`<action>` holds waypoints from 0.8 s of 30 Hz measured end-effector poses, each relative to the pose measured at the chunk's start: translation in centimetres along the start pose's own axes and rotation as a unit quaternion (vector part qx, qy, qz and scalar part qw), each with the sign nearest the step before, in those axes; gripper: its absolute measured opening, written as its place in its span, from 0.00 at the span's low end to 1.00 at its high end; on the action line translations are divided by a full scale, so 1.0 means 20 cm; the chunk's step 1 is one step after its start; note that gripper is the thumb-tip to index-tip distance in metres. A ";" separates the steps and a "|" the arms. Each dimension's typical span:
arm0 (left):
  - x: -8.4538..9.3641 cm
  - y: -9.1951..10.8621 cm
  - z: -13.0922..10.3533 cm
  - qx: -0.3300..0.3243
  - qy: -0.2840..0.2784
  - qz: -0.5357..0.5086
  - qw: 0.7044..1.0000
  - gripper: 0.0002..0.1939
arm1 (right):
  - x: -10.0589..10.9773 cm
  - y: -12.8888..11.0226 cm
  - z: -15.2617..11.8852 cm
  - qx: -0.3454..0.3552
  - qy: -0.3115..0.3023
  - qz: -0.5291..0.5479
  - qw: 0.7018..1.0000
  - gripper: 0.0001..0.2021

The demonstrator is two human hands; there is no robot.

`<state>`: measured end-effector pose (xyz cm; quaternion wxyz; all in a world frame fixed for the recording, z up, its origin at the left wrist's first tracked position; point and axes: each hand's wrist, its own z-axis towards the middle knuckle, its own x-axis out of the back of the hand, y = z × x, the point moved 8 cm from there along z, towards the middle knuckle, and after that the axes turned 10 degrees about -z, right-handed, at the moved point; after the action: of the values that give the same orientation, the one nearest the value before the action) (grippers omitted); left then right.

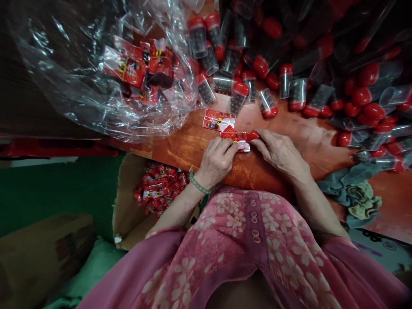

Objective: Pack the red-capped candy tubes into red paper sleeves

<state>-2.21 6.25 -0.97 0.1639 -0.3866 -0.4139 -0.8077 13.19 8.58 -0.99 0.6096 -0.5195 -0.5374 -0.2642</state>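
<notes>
Pink floral garment (222, 231) nearest the lens, both bare forearms reaching past it to an orange-brown tabletop (180, 148).

Left hand (217, 159): fingers curled in, tips pressed narrow on a red printed piece (229, 134); green bead bracelet (199, 185) at the wrist. Right hand (281, 152): thumb and forefinger closed on the red end of the same piece, other fingers loosely bent. Piece lies between the hands, low over the tabletop. Pale flap (243, 147) shows at its near edge; reads as part-worked, though the fingers hide the detail.

Just beyond, one flat printed wrapper (210, 116), no tube visible in it. More red printed wrappers (130, 71) in the clear plastic bag (138, 128), upper left.

Beyond the hands and to the right, a large spread of red-capped tubes (206, 91), dark grains in many, no printed wrapper seen on them: these look still undone. Below the table edge, left, a carton (122, 197) holds a heap of small red printed pieces (161, 186), probably finished. Judgement: plenty done, plenty left; no count possible. Grey-green cloth (334, 182) at right.
</notes>
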 end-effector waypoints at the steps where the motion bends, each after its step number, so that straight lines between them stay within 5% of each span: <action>1: 0.00 0.00 -0.01 -0.008 0.011 0.004 1.000 0.13 | 0.01 0.00 -0.01 -0.001 0.010 0.008 1.000 0.17; 7: 0.04 -0.01 0.01 -0.012 0.070 -0.034 0.997 0.12 | 0.09 -0.02 -0.03 -0.007 0.075 0.095 0.993 0.16; 17: 0.11 -0.11 0.03 0.060 0.044 -0.241 0.968 0.09 | -0.04 -0.04 0.03 -0.009 0.029 0.003 1.000 0.20; 24: 0.19 -0.15 0.00 0.161 0.100 -0.326 0.926 0.05 | 0.01 0.04 -0.03 -0.054 0.086 0.231 0.968 0.18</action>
<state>-6.49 8.35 0.30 -0.0080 -0.1163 -0.6233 -0.7732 14.14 8.28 -0.98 0.6691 -0.6369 -0.3333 -0.1885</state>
